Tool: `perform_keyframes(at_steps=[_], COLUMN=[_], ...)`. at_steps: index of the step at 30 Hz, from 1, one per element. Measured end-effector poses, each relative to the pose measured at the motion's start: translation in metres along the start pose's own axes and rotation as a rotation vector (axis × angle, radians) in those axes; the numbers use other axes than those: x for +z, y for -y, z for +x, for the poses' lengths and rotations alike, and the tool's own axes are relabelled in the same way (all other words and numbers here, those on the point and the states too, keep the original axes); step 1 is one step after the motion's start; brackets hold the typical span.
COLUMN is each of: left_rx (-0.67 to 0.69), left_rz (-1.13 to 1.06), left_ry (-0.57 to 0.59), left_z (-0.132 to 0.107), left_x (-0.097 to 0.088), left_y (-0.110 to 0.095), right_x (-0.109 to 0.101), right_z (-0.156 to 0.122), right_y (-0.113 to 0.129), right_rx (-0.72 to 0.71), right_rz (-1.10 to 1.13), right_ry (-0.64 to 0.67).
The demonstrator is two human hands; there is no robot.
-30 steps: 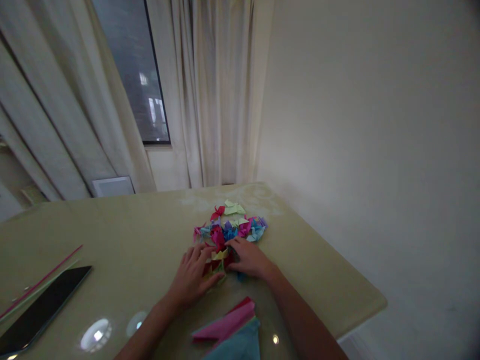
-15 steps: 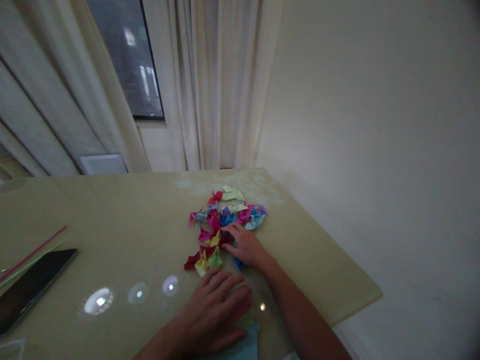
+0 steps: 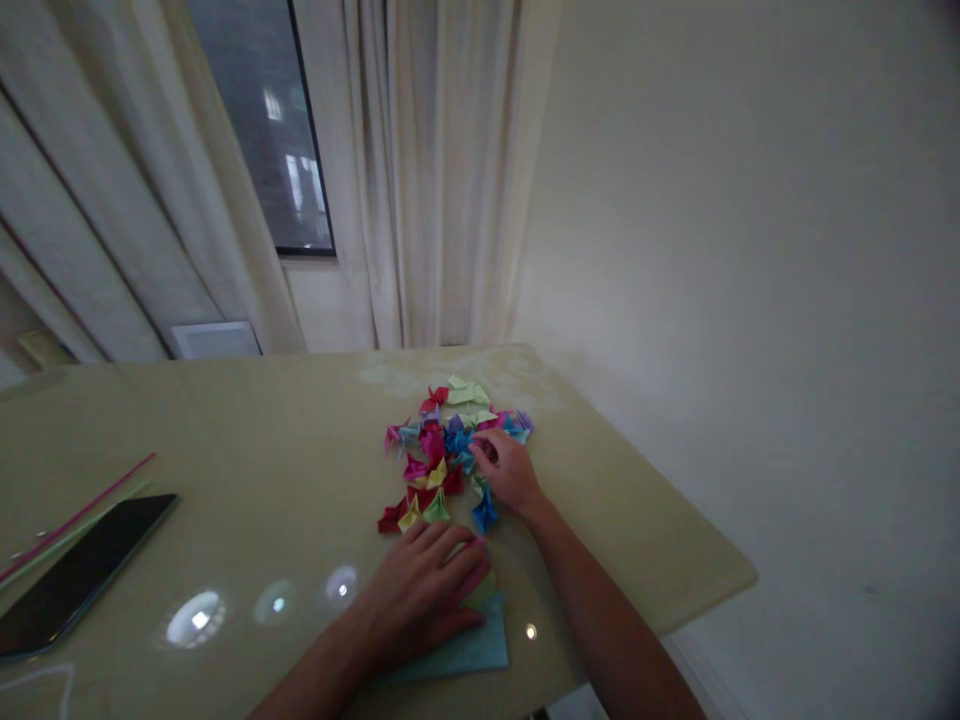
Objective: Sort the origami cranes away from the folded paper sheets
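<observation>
Folded paper origami figures (image 3: 433, 440) in many colours lie in a loose cluster on the table. My right hand (image 3: 511, 472) is at the cluster's right side, thumb and fingers curled together beside a blue origami figure (image 3: 460, 445). Whatever is between those fingertips is mostly hidden. A darker blue figure (image 3: 484, 510) lies just below that hand. My left hand (image 3: 427, 590) rests palm down nearer to me, fingers stretched out and thumb apart, over a light blue paper (image 3: 480, 640). Some pink and green paper peeks out under its fingers.
A dark phone or tablet (image 3: 82, 570) lies at the left on the glossy table (image 3: 262, 440). Next to it are a pink stick (image 3: 90, 510) and a pale green one. A wall (image 3: 712, 300) borders the table's right side; curtains (image 3: 450, 180) hang behind.
My right hand has moved slightly up and right along the cluster, its fingers drawing together and uncovering the darker blue figure. My left hand stays over the papers. The view has shifted slightly.
</observation>
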State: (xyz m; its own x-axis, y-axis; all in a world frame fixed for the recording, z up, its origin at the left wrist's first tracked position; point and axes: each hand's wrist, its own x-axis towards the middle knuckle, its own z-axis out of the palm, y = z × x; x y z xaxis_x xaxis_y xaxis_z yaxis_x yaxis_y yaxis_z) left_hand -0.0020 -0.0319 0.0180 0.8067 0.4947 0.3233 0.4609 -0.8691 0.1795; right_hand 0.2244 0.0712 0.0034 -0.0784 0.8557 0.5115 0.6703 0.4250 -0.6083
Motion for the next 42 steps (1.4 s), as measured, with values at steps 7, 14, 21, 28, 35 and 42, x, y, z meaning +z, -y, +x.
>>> perform_keyframes(at_steps=[7,14,21,28,35,42], left_rx=[-0.175,-0.552,-0.592,-0.662,-0.718,-0.721], left_rz=[-0.158,-0.339,-0.605,-0.532,-0.567,-0.551], left_ry=[-0.207,-0.356,-0.143,-0.261,-0.377,-0.395], left_z=[-0.004,-0.017,-0.025,-0.020,-0.019,-0.017], left_x=[0.004,-0.004,0.006,0.010,0.008,0.010], left_y=[0.025,0.094,0.104,0.103,0.105,0.104], right_x=[0.000,-0.009,-0.004,0.000,0.005,0.003], right_z=[0.000,0.000,-0.003,-0.009,-0.013,-0.013], right_y=[-0.003,0.003,0.008,0.025,0.027,0.027], right_rx=[0.020,0.017,-0.026,-0.181,-0.275,-0.282], right_rz=[0.006,0.019,0.037,0.117,0.133,0.065], right_ry=[-0.077,-0.168,-0.043,0.237,0.470,0.521])
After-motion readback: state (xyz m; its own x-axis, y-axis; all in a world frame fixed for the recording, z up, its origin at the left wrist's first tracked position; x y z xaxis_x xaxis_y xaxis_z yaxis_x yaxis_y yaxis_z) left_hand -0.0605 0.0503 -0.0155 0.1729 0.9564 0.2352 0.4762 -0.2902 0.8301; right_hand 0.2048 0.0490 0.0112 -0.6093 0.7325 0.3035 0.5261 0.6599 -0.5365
